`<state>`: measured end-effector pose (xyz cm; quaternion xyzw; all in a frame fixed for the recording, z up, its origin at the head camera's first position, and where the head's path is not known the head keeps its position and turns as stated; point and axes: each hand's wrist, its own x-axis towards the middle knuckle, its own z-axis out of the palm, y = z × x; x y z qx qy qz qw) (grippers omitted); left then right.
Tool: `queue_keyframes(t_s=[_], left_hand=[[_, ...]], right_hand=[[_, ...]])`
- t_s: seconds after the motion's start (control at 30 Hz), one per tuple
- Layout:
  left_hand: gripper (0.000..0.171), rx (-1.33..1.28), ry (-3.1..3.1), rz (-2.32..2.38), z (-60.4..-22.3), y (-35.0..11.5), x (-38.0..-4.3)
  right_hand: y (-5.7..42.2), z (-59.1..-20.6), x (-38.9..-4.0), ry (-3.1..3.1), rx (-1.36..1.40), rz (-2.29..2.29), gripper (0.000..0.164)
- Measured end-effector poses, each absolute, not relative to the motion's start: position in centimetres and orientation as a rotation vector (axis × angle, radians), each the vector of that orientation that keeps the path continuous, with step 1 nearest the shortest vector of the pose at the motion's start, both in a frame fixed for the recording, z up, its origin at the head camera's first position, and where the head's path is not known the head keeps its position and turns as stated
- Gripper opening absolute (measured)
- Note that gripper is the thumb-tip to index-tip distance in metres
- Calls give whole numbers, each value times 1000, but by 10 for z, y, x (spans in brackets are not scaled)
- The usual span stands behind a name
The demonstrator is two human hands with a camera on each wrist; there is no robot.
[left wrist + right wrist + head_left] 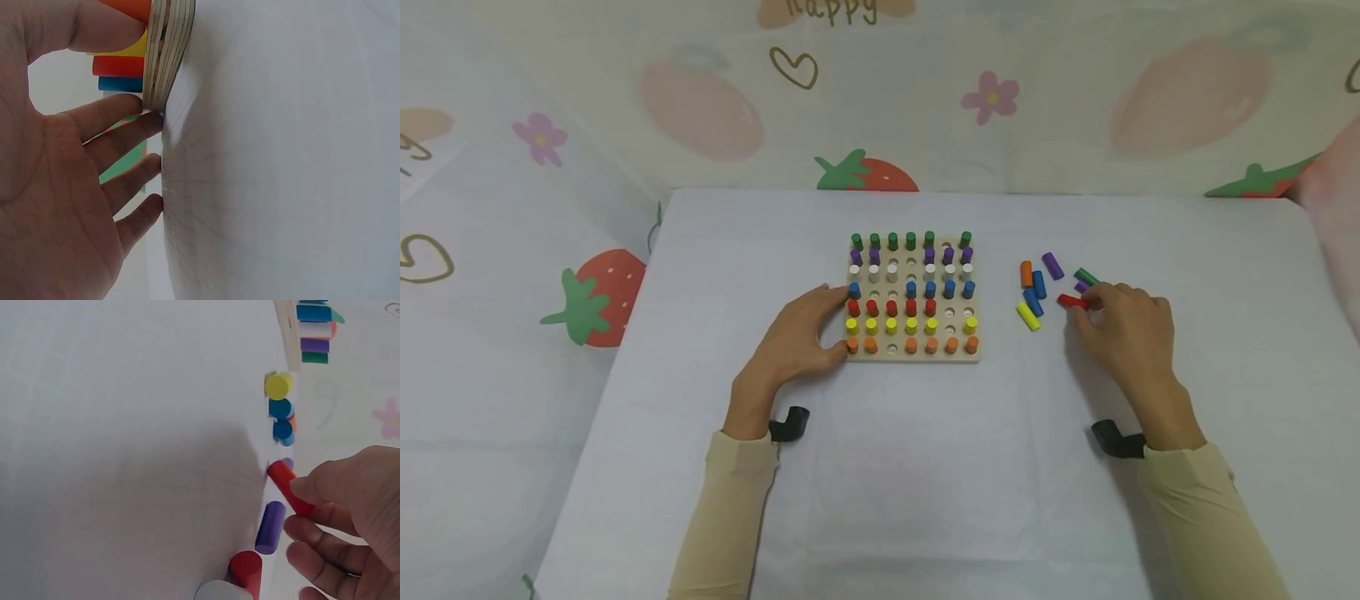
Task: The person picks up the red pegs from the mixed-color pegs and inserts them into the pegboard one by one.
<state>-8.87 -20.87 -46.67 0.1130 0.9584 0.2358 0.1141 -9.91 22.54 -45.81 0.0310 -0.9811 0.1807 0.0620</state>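
A square wooden pegboard (917, 360) holds rows of green, purple, white, blue, red, yellow and orange pegs, with several bare holes. At its left edge, my left hand (797, 337) touches the side with thumb and fingertips, the fingers fairly straight in the left wrist view. Over the loose pegs to the right, my right hand (1127, 325) pinches a red peg (284, 478) between thumb and fingers. A purple peg (270, 528) lies close by. Another red peg (245, 569) and a white peg (224, 591) show at the bottom of the right wrist view.
Between board and right hand lie an orange peg (1026, 274), two blue pegs (1039, 284), a yellow peg (1028, 317) and a purple peg (1053, 266). A green peg (1086, 276) lies just beyond my right fingers. A white cloth (880, 483) covers the table.
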Motion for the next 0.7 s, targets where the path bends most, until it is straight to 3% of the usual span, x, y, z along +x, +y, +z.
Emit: queue_keyframes(t_s=[0.7], left_hand=[[82, 315, 2813, 678, -465, -209, -87]], right_hand=[[215, -449, -93, -2789, 215, 682, 24]])
